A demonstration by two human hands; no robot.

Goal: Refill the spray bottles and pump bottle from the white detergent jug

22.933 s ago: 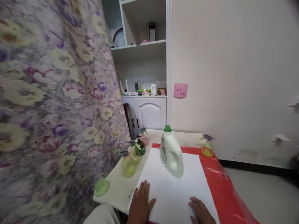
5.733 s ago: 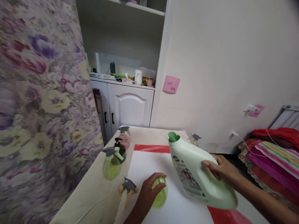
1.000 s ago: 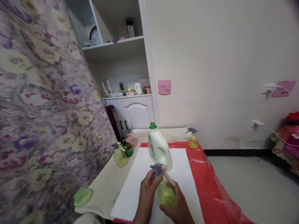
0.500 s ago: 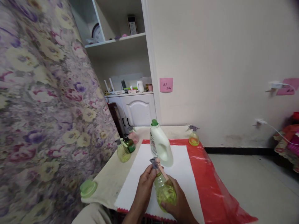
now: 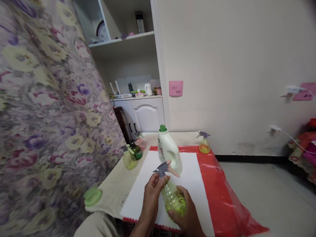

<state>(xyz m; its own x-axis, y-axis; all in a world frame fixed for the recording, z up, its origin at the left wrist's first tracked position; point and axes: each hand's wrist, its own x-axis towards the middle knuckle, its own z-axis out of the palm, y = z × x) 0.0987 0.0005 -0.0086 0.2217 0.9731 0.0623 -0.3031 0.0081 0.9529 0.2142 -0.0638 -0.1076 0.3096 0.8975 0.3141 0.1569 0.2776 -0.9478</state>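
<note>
trigger head [image 5: 163, 169] turned; bottle [image 5: 172, 201] base hidden by right hand [image 5: 184, 213].

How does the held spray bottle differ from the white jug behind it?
The spray bottle is clear yellow-green, the white jug opaque. The spray bottle has a grey trigger head, the white jug a green cap. The left hand and right hand hold the spray bottle tilted; the white jug stands upright.

Detergent jug [image 5: 169, 153] upright on white sheet [image 5: 191, 174]; green lid [image 5: 92, 196] lies apart.
</note>
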